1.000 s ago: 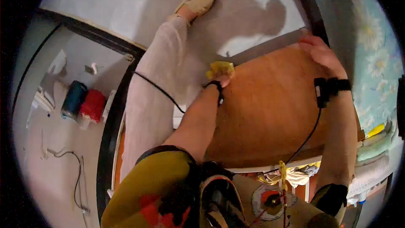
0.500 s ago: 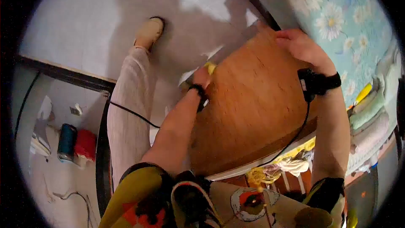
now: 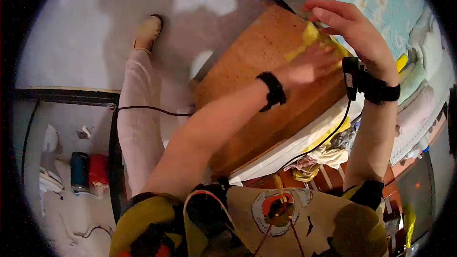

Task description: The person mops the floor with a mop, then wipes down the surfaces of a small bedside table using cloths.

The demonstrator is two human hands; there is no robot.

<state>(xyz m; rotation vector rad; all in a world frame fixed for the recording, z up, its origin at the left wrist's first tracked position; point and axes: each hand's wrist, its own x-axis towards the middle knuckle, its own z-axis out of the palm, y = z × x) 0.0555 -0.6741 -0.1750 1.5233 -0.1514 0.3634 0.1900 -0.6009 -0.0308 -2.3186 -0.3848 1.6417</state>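
A brown wooden panel (image 3: 252,62) lies tilted in front of me, above a white-edged drawer or box. My left hand (image 3: 316,64), slightly blurred, presses a yellow cloth (image 3: 309,35) onto the panel's right part. Just beyond it, my right hand (image 3: 342,21) is raised near the panel's far right corner, fingers apart and holding nothing. Black bands circle both wrists, and a small black device (image 3: 351,77) with a cable sits on the right one.
Bedding with daisies (image 3: 371,0) is at the upper right, beside folded towels (image 3: 414,104). Crumpled clothes (image 3: 328,156) lie below the panel. A blue roll (image 3: 79,171) and red roll (image 3: 98,170) stand at the left. My leg (image 3: 138,114) extends over the floor.
My left hand has moved with the yellow cloth from the panel's left edge to its right side. My right hand has lifted off the panel's corner. The view has shifted.
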